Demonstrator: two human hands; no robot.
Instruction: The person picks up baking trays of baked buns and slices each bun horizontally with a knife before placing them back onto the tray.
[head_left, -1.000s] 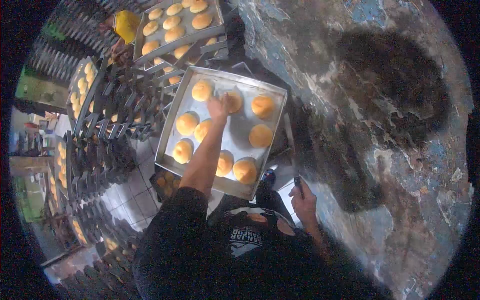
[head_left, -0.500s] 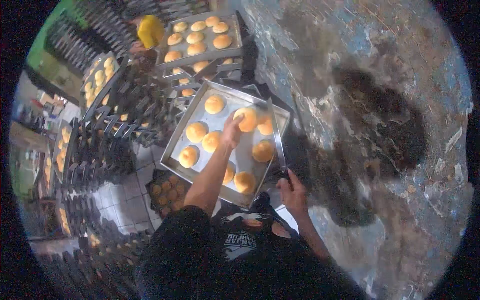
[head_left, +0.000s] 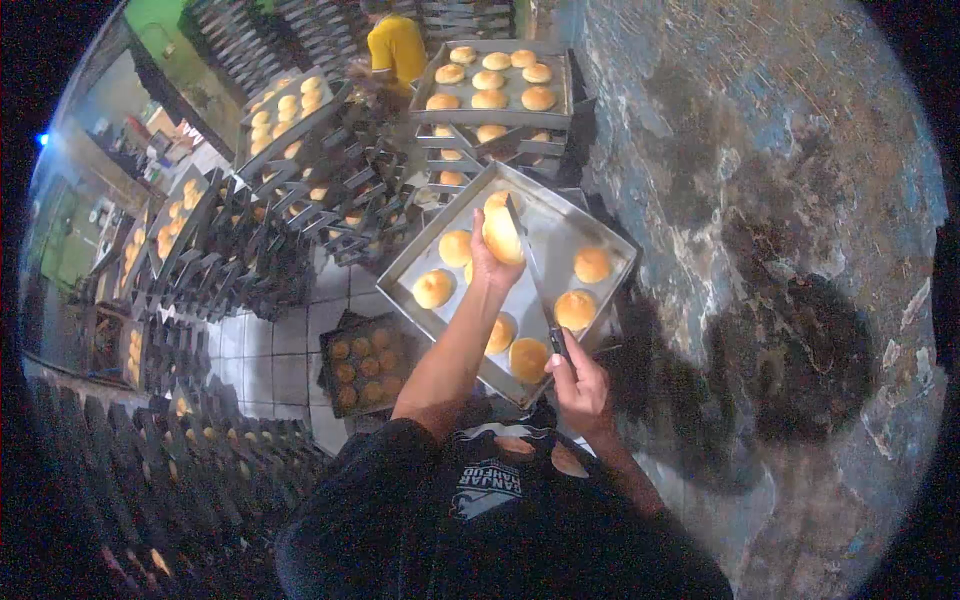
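My left hand (head_left: 492,262) is closed around a golden round bun (head_left: 500,236), held up over a metal baking tray (head_left: 408,268). A long-bladed knife (head_left: 531,268) is in my right hand (head_left: 581,388), which grips its dark handle at the tray's near right side. The blade points up and its upper end lies against the bun; whether it has cut in, I cannot tell. Several more buns sit on the tray, among them one on the left (head_left: 433,288) and one on the right (head_left: 592,265). My left hand partly hides others.
Behind stands a stack of trays topped by a bun-filled tray (head_left: 572,118). More stacked trays (head_left: 300,140) rise on the left. A low tray of buns (head_left: 362,365) lies by the tiled floor (head_left: 245,350). A person in a yellow shirt (head_left: 397,50) is at the back. A stained wall (head_left: 760,250) borders the right.
My left hand has lifted the bun off the tray. My right hand has brought the knife from the tray's right edge to the bun. The view has shifted left.
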